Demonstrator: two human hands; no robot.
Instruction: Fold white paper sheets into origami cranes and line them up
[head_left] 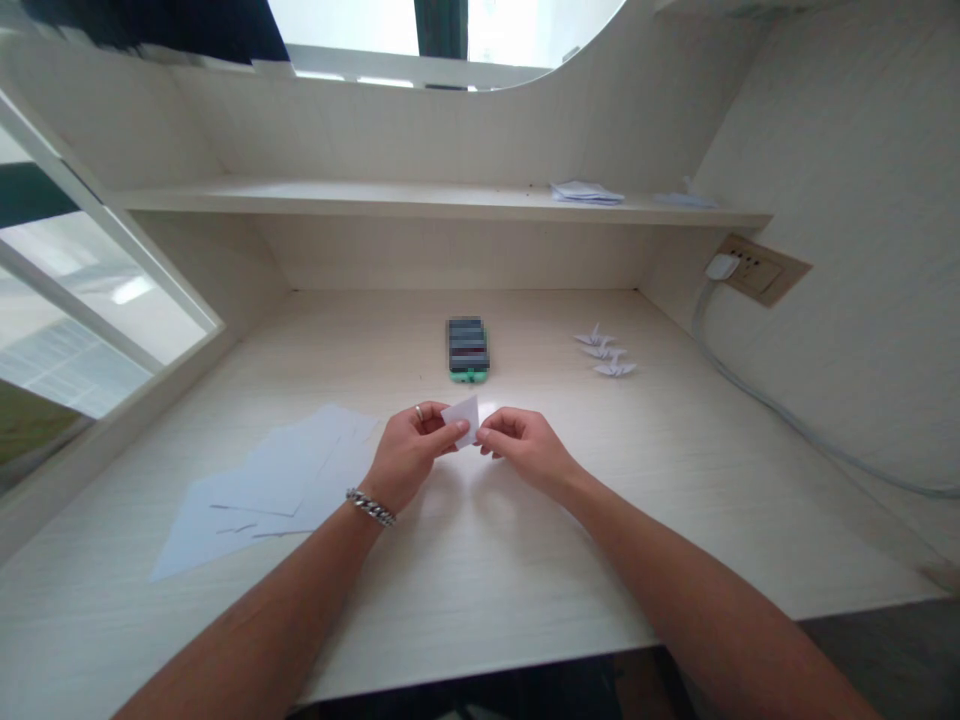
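Above the desk point(495, 590), left hand point(409, 445) and right hand point(527, 442) pinch white paper point(466, 412), one corner pointing away.

The small paper point(466, 410) hides some fingertips of your left hand point(415, 442), and you cannot tell whether your right hand point(529, 446) grips its edge. Your left forearm point(300, 590) covers part of the loose sheets point(262, 475). The phone screen point(469, 345) is blurred into blocks. The folds of the paper birds point(604, 353) are too small to tell. The top edge crops the mirror point(510, 35); the right, the cable point(795, 424).
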